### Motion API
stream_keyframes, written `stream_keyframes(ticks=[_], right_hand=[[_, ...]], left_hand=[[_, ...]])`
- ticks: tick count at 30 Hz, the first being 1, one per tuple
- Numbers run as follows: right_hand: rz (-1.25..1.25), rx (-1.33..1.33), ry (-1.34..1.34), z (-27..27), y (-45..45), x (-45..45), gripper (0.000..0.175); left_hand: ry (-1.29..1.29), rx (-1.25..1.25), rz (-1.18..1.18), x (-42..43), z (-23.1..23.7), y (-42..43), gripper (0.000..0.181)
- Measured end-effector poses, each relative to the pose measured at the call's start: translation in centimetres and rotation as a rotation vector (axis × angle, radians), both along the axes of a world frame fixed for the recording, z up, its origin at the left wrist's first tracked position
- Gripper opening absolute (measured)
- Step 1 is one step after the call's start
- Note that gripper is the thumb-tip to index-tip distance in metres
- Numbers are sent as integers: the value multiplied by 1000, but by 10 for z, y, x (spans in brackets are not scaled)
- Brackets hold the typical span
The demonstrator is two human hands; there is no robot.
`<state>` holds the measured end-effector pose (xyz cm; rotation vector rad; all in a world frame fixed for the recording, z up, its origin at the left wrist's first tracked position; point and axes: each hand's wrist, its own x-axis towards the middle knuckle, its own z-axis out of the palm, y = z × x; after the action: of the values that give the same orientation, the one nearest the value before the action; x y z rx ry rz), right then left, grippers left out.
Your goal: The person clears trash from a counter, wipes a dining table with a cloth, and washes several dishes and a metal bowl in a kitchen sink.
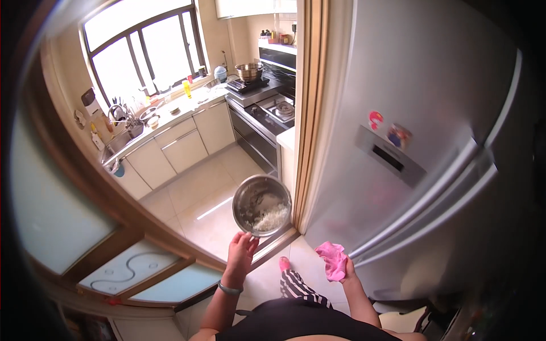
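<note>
A round metal pot (251,204) with white rice (271,218) inside is held out in front of me. My left hand (244,245) grips its near rim, and the pot tilts so that its inside faces me. A crumpled pink cloth (332,261) is in my right hand (349,268), close beside the lower end of the fridge's handle. The cloth covers part of my right hand's fingers.
The kitchen doorway's wooden frame (308,106) stands between the pot and the silver fridge (384,76). A glazed door (55,192) is at left. Beyond are a sink (121,143), a cluttered counter (179,111), a gas hob (277,108) and another metal pot (249,73). A raised threshold (273,249) crosses the floor.
</note>
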<state>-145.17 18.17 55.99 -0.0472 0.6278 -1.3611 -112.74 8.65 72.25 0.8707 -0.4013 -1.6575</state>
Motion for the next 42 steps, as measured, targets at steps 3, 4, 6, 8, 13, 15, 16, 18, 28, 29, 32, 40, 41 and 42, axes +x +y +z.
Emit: stream_keyframes(ticks=[3, 4, 6, 8, 13, 15, 16, 18, 28, 29, 32, 40, 41, 42], right_hand=[[29, 89, 58, -9, -92, 12, 47], [97, 65, 110, -5, -134, 13, 48], [240, 15, 61, 12, -216, 35, 49], [448, -99, -42, 40, -300, 66, 51], [658, -158, 224, 112, -449, 168, 49], [591, -188, 337, 91, -513, 192, 50], [578, -179, 326, 81, -543, 199, 50], [553, -132, 351, 69, -596, 215, 51], [271, 73, 500, 17, -833, 250, 44], [228, 102, 514, 23, -846, 252, 41], [38, 183, 542, 11, -892, 244, 37], [-2, 141, 659, -16, -1064, 223, 33], [12, 105, 729, -25, -1090, 221, 32], [49, 29, 809, -26, -1116, 225, 31]], left_hand=[[15, -45, 46, 0, 0, -97, 5], [39, -51, 62, -5, 3, -130, 5], [66, -61, 93, 3, 8, -179, 6], [45, -69, 144, 23, 11, -227, 6], [-53, -59, 242, 88, -11, -324, 6], [-89, -37, 255, 108, -27, -381, 6], [-135, -24, 248, 119, -34, -411, 5], [-206, 19, 234, 144, -39, -475, 5], [-150, -154, -90, 191, -3, -864, 7], [-144, -136, -85, 188, -1, -900, 7], [-105, -174, -127, 170, 5, -1013, 7], [-248, -273, -277, 92, 32, -1357, 7], [-282, -241, -321, 71, 38, -1390, 8], [-304, -231, -365, 58, 40, -1423, 9]])
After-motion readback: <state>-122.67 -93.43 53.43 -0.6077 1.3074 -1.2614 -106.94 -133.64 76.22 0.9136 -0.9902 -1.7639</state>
